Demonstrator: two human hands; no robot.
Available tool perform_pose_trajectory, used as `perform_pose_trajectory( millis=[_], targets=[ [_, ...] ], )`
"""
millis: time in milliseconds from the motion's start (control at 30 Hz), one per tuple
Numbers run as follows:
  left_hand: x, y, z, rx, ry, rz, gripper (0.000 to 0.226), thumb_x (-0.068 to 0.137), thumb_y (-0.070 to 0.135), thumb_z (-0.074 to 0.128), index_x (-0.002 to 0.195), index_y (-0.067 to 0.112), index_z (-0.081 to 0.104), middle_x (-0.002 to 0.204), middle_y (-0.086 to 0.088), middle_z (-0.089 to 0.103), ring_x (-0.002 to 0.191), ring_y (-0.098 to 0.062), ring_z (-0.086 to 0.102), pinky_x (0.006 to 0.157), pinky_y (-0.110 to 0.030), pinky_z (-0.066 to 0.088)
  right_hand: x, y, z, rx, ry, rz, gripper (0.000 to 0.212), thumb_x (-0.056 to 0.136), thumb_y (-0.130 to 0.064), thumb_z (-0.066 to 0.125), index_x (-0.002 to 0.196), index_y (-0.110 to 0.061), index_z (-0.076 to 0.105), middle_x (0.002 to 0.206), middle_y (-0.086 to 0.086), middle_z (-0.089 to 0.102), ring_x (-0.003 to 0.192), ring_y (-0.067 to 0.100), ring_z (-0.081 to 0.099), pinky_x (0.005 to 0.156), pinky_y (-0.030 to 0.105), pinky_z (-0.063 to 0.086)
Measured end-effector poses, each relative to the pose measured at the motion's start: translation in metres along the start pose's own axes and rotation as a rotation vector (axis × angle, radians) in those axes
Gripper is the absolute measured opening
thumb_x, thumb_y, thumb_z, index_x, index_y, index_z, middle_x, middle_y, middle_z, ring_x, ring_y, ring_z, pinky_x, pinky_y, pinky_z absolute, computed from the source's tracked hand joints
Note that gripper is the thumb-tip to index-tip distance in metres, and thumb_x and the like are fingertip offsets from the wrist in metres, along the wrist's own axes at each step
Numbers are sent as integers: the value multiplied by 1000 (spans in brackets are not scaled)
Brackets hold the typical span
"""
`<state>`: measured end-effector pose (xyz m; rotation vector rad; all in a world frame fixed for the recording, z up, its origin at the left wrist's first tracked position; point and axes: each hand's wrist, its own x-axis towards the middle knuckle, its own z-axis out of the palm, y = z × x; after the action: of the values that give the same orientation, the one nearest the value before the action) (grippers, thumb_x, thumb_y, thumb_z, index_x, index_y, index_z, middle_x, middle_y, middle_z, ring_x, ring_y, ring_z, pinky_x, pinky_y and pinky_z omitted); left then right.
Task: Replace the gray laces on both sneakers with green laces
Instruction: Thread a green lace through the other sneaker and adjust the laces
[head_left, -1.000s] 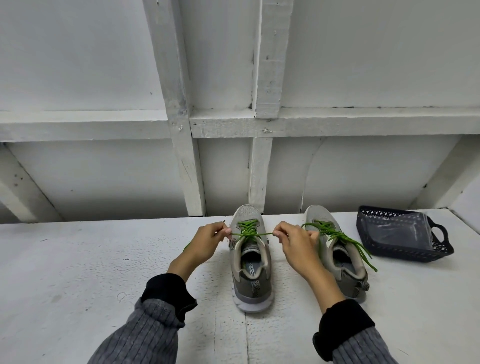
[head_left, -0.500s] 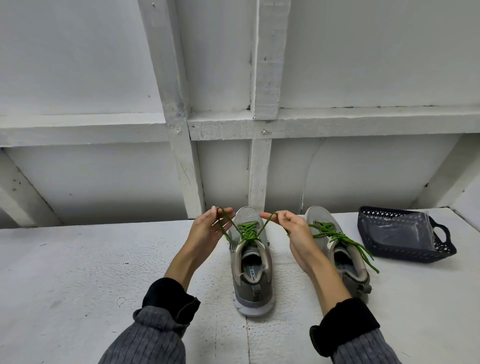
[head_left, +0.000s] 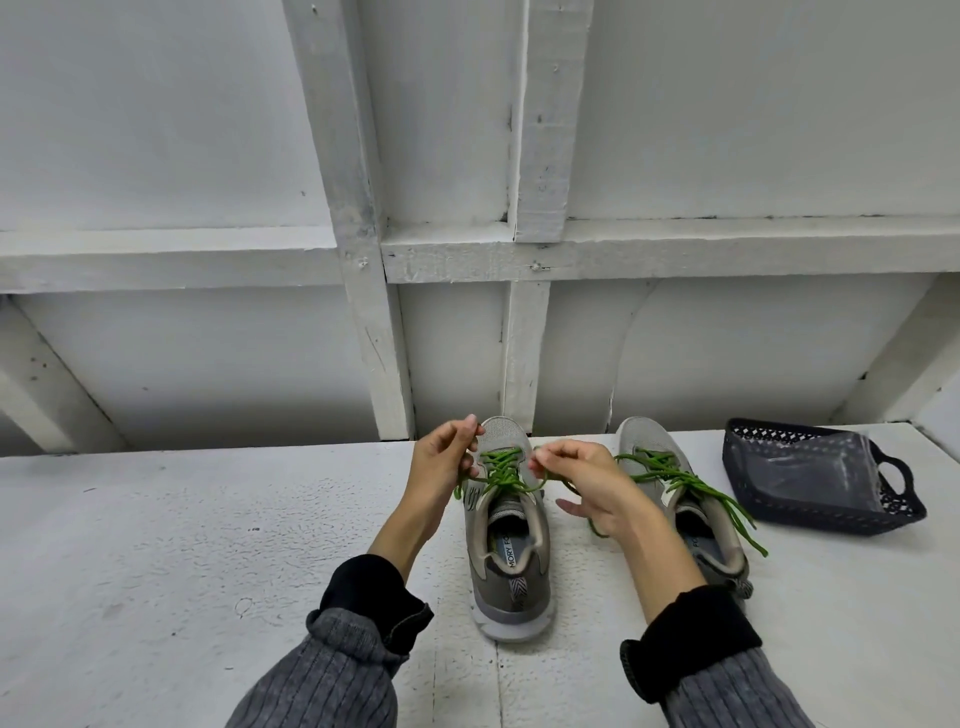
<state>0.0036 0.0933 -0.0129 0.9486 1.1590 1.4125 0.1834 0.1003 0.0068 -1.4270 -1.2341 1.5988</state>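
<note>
Nearest the camera, two forearms in grey ribbed sleeves with black cuffs are stretched forward over a white painted table (head_left: 156, 545).

Between the forearms, a grey sneaker (head_left: 506, 561) stands on the table, heel toward the viewer and toe toward the wall. It is threaded with a green lace (head_left: 500, 470) — the two loose ends are held up on either side of the tongue.

The left hand (head_left: 441, 467) is raised at the left side of this sneaker, its fingertips curled and pinched on one end of the lace. The right hand (head_left: 587, 486) is held at the right side, thumb and forefinger pinched on the other end, with the remaining fingers loosely curled below.

Just beside it on the right, partly hidden by the right wrist, a second sneaker (head_left: 691, 519) is set in the same direction. It is laced in green too (head_left: 691, 480) — the free ends are draped loose over its outer side toward the table.

Farther right, apart from the shoes, a dark perforated basket (head_left: 831, 512) with a handle is placed on the table; a clear plastic bag (head_left: 810, 467) lies inside it. What the bag holds cannot be told.

Beyond the table, a white wall (head_left: 156, 130) crossed by white painted beams is seen.
</note>
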Motion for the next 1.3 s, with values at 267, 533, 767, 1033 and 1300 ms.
perform_pose_trajectory(
  millis=[267,533,767,1033,1300],
  targets=[
    [1,-4,1,-22,-17,-17,20,97,22,55,93,6,67,73,2,51,50,-4,45,50,-19,46,-2,-18,-22,-840,87,-48,13,80,-21,76,67,-25,73,85,1,73,80,16,65,74,30,55],
    [-2,0,3,-107,-19,-14,15,98,16,51,99,9,64,77,0,53,55,-5,48,60,-23,52,-2,-9,-5,192,-143,-225,11,90,-14,62,86,-7,68,110,7,71,104,9,63,85,15,43],
    [-6,4,9,-98,44,2,22,97,28,55,86,10,60,55,7,32,44,-4,33,54,-22,49,8,9,16,850,-74,-216,15,93,-20,53,87,-7,57,73,5,57,62,14,57,76,31,51],
    [-1,0,9,-168,44,-52,17,101,21,47,96,14,62,65,4,41,47,-5,33,44,-17,33,14,16,23,872,46,-155,15,96,-16,52,97,-6,64,65,-1,50,49,7,41,50,17,40],
    [1,0,9,-108,36,-44,15,96,26,57,96,19,70,61,5,44,45,-6,36,44,-17,34,20,14,24,788,117,-150,10,93,-18,59,92,-10,66,53,-4,41,40,7,33,42,18,31]
  ],
)
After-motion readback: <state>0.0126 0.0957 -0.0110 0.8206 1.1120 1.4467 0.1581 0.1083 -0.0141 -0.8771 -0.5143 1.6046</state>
